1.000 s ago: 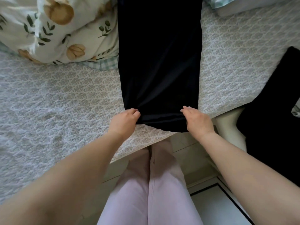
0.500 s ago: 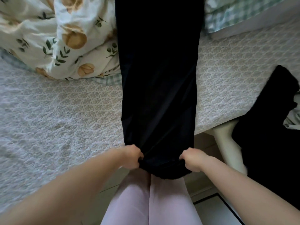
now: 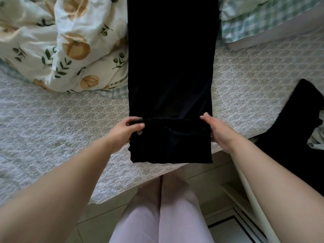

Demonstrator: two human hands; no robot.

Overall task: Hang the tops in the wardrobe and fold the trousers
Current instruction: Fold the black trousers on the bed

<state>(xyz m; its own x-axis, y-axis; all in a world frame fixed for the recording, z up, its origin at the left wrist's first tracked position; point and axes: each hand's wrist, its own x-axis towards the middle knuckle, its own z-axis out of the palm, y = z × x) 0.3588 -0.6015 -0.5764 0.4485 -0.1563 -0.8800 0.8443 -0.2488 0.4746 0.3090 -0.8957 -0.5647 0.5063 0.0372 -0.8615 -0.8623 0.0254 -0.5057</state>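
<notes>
The long black trousers [image 3: 171, 67], hem earlier dangling off the grey quilted bed [image 3: 52, 130], were folded up once; left hand [image 3: 125, 133] and right hand [image 3: 217, 131] held the fold in a pinching grip.

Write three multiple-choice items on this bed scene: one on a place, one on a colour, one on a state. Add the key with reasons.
1. From the person's side, where does the floral duvet lie?
A. Left of the black trousers
B. Right of them
C. On top of their folded end

2. What colour is the quilt on the bed?
A. Plain red
B. Black
C. Pale grey, patterned

3. How is the near end of the trousers?
A. Hanging unfolded off the bed
B. Doubled back over the legs
C. Rolled into a ball

Key:
1 A: the duvet is bunched at the upper left, against the trousers' edge.
2 C: pale patterned cloth shows on both sides of the trousers.
3 B: the left grip and right grip hold a doubled end at its two sides.
</notes>
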